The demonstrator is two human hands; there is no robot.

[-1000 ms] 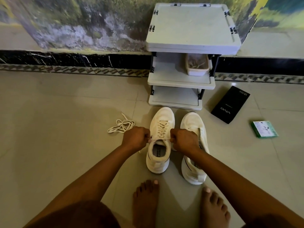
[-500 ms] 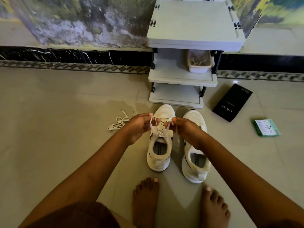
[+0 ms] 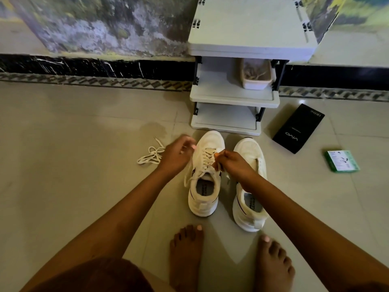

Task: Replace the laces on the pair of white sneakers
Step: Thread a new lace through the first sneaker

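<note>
The grey shelf unit (image 3: pixel 250 34) fills my view at twelve o'clock, three tiers against the wall, with a small white tub (image 3: pixel 256 75) on the middle tier. Below it, at centre, I see the two white sneakers side by side on the tile floor (image 3: pixel 73 186), toes pointing to twelve. The left sneaker (image 3: pixel 204 197) is laced; the right sneaker (image 3: pixel 250 207) stands just beside it at three o'clock, partly hidden under my right forearm. My two bare feet are planted at six o'clock.

A black box (image 3: pixel 299 128) lies at two o'clock from the shoes, and a smaller green box (image 3: pixel 342 161) farther out at three.

My left hand (image 3: pixel 176 158) is over the left sneaker's nine o'clock edge, fingers curled and pinching one end of the lace (image 3: pixel 205 160). My right hand (image 3: pixel 233 162) is at its three o'clock edge, fingers pinched on the other end. A loose lace (image 3: pixel 150 157) lies tangled on the floor at nine o'clock, beside my left hand.
</note>
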